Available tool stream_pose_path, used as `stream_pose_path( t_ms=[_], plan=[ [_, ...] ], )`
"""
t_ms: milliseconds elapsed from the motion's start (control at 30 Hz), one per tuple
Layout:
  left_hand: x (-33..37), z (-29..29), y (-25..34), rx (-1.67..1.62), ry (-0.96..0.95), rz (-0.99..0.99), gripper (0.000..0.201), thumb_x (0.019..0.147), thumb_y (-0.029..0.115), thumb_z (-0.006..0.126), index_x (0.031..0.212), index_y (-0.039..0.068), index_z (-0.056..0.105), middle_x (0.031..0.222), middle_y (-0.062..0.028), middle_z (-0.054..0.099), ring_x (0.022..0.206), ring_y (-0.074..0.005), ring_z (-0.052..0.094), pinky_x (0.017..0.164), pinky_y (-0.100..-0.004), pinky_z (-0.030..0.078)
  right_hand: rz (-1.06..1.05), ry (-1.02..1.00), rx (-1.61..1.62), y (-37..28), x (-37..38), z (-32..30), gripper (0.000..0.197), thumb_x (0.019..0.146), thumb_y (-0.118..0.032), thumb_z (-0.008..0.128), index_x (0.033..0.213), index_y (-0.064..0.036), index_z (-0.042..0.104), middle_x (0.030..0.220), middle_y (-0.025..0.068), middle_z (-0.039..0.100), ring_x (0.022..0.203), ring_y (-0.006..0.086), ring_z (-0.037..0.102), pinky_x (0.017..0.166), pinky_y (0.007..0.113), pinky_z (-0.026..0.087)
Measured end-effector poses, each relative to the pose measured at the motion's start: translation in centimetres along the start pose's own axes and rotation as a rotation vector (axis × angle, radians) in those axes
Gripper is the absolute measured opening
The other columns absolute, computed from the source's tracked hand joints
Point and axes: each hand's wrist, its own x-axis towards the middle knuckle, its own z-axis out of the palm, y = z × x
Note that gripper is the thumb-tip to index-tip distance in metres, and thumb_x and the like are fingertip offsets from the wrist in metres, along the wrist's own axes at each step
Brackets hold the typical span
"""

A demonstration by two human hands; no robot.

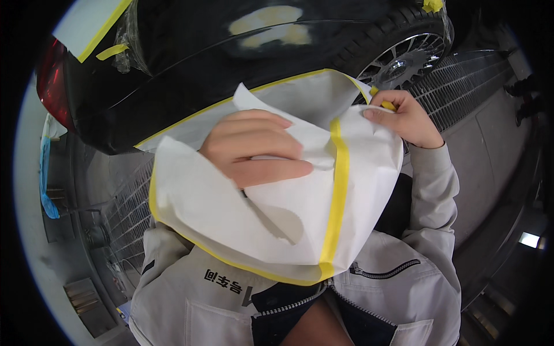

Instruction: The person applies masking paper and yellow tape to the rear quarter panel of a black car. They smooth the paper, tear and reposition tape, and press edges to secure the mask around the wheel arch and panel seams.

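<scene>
In front of my chest is a large sheet of white masking paper [370, 184], folded and bunched, with yellow tape [336, 207] along its edges and down one fold. My left hand [257, 147] lies across the paper with its fingers stretched out; a raised flap covers its wrist and forearm. At the upper right, my right hand [401, 115] pinches a taped edge between thumb and fingers. Beyond the paper, its far taped border runs along the lower side of a black car body panel [190, 81].
A pale, patchy repair area [271, 26] marks the panel. The car's wheel [401, 63] stands at the upper right, a red tail light [52, 86] at the left. More taped paper [86, 26] and clear film [133, 46] hang at the upper left. Metal floor grating [467, 86] runs below the car.
</scene>
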Motion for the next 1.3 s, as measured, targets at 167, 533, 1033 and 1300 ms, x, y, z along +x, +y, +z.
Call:
stream_pose_path(
  t_ms=[167, 533, 1033, 1300],
  plan=[
    [-2.5, 3.5, 0.2, -0.036, 0.306, -0.108, 0.034, 0.078, 0.024, 0.086, 0.108, 0.008, 0.087, 0.087, -0.0068, 0.077, 0.074, -0.0266, 0.073, 0.082, -0.0411, 0.062, -0.172, 0.181, 0.173, 1.2, -0.8, 1.6, 0.019, 0.106, -0.023, 0.085, 0.108, -0.0046, 0.081, 0.092, -0.0030, 0.074, 0.084, 0.0058, 0.066, 0.078, 0.024, 0.054],
    [-8.3, 4.0, -3.9, -0.305, 0.210, -0.517, 0.034, 0.105, 0.026, 0.072, 0.126, -0.001, 0.077, 0.110, -0.0128, 0.080, 0.094, -0.0246, 0.074, 0.090, -0.0419, 0.060, -0.619, 1.049, 0.332, 5.1, -2.9, -2.7, 0.023, 0.116, -0.020, 0.072, 0.126, 0.0006, 0.071, 0.113, 0.0050, 0.077, 0.098, 0.0084, 0.069, 0.090, 0.024, 0.057],
    [-17.8, 5.8, -2.1, -0.375, 1.470, -1.088, 0.042, 0.119, 0.037, 0.053, 0.139, 0.002, 0.065, 0.121, -0.0096, 0.074, 0.117, -0.0216, 0.070, 0.109, -0.0440, 0.054, -0.752, 1.627, -0.157, 4.0, -13.6, -9.8, 0.030, 0.117, -0.033, 0.063, 0.127, -0.0047, 0.062, 0.118, 0.0096, 0.071, 0.098, 0.0215, 0.074, 0.090, 0.036, 0.064],
    [-4.9, 4.4, -1.8, 0.318, 0.214, -0.532, 0.083, 0.079, 0.025, 0.100, 0.150, 0.001, 0.064, 0.149, -0.0208, 0.068, 0.142, -0.0372, 0.064, 0.122, -0.0527, 0.047, -0.958, 1.286, -0.545, 0.1, -15.7, -12.2, 0.032, 0.118, -0.034, 0.058, 0.123, -0.0030, 0.061, 0.114, 0.0122, 0.068, 0.096, 0.0261, 0.075, 0.079, 0.038, 0.064]
  ],
)
